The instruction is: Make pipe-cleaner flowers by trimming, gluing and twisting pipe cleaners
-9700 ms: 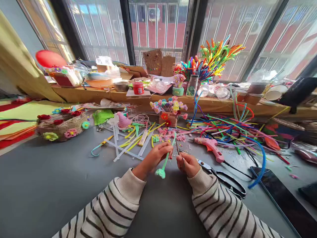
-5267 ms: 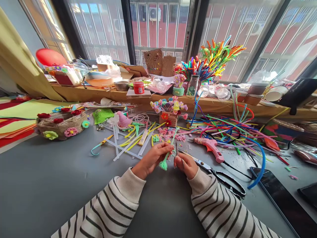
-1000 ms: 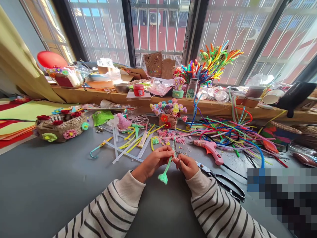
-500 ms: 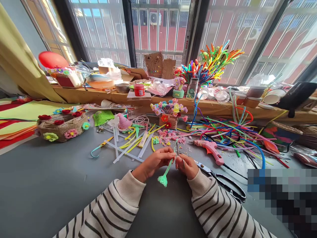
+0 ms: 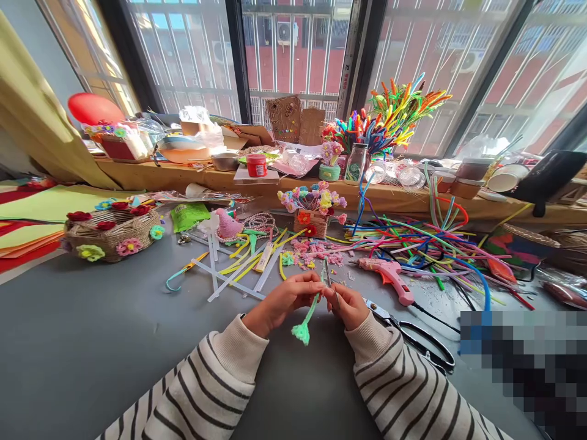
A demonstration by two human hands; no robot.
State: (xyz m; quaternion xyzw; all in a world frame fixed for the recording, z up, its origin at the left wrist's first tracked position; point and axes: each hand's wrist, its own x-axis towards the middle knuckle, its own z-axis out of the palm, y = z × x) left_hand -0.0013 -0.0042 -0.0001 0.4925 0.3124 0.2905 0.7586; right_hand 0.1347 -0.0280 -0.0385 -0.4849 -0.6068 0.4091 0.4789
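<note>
Between the thumb and fingers of my left hand (image 5: 290, 300) is the stem of a mint-green fuzzy pipe-cleaner flower (image 5: 301, 333), its head hanging down toward me. My right hand (image 5: 347, 305) is closed around small metal scissors (image 5: 327, 273), whose slim points rise beside the stem's far end. Both hands' fingertips nearly meet over the table. How the blades sit against the stem is too small to make out. Large black-handled scissors (image 5: 424, 342) lie by my right wrist, partly behind the sleeve.
A pink glue gun (image 5: 389, 276) lies right of my hands, its cord running right. Beyond are pink flower pieces (image 5: 316, 252), a pot of fuzzy flowers (image 5: 312, 221) and a heap of pipe cleaners (image 5: 422, 238). Glue sticks (image 5: 238, 275) and a twine basket (image 5: 112, 238) lie left.
My right fingers have shifted slightly around the small scissors. The flower and my left hand stay nearly in place; the whole view has moved a little.
</note>
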